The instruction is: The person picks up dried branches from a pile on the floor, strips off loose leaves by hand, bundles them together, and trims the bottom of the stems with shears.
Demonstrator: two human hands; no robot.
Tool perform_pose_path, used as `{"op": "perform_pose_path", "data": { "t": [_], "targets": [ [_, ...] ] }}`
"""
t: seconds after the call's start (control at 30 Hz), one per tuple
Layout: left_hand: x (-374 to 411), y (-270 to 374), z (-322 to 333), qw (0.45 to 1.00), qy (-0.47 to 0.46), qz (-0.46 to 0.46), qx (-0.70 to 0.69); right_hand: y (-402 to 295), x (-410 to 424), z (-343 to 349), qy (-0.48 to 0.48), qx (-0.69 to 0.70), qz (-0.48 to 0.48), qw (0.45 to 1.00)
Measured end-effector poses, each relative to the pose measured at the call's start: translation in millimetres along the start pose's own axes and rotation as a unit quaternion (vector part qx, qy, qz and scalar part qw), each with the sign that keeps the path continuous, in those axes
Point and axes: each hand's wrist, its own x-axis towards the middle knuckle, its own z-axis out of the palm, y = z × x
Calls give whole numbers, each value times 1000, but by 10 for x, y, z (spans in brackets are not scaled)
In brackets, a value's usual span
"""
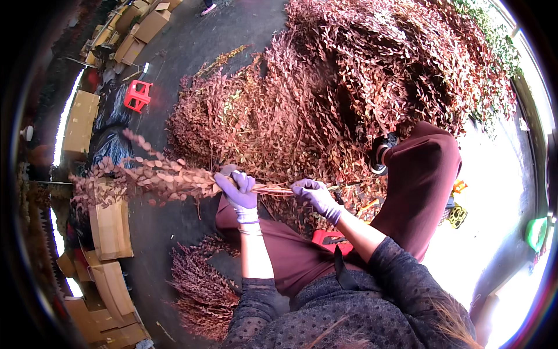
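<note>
A bunch of leafy stems (pixel 174 178) with dusty-pink round leaves lies across in front of me, its leafy end pointing left. My left hand (pixel 239 192), in a lilac glove, is wrapped around the stems just below the leaves. Bare reddish stem ends (pixel 274 189) run from there to my right hand (pixel 316 197), gloved the same way, whose fingers pinch their tips. Beyond both hands spreads a large heap of reddish-brown leafy branches (pixel 301 109).
A smaller pile of cut branches (pixel 202 288) lies at my left side. A red plastic stool (pixel 138 96), black plastic bags (pixel 112 144) and cardboard boxes (pixel 111 227) stand along the left. Part of a red seat (pixel 333 240) shows between my legs. Another person's shoe (pixel 208 9) appears at the top.
</note>
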Motion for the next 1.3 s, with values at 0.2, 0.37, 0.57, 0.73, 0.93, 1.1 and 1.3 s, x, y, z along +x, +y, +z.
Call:
{"op": "perform_pose_path", "data": {
  "t": [0.2,0.37,0.57,0.73,0.93,1.1,1.3],
  "targets": [
    [-46,-19,-34,971,-173,-87,-136,260,97,-360,-111,-358,-179,910],
    [4,114,206,965,-211,-73,-139,381,107,-376,-14,-432,112,895],
    [87,159,274,993,-39,-74,82,-16,-96,-72,136,-498,-320,794],
    [76,-97,450,960,57,-99,257,-105,-251,230,22,-538,-374,755],
    [-134,-244,-99,966,-44,-113,229,-67,-192,65,41,-337,-274,900],
    [-504,-577,-453,943,35,-280,175,44,-70,-98,-35,-385,-164,908],
    [-719,-864,-246,908,-4,-242,341,382,14,-258,-35,-330,-126,935]
  ]
}}
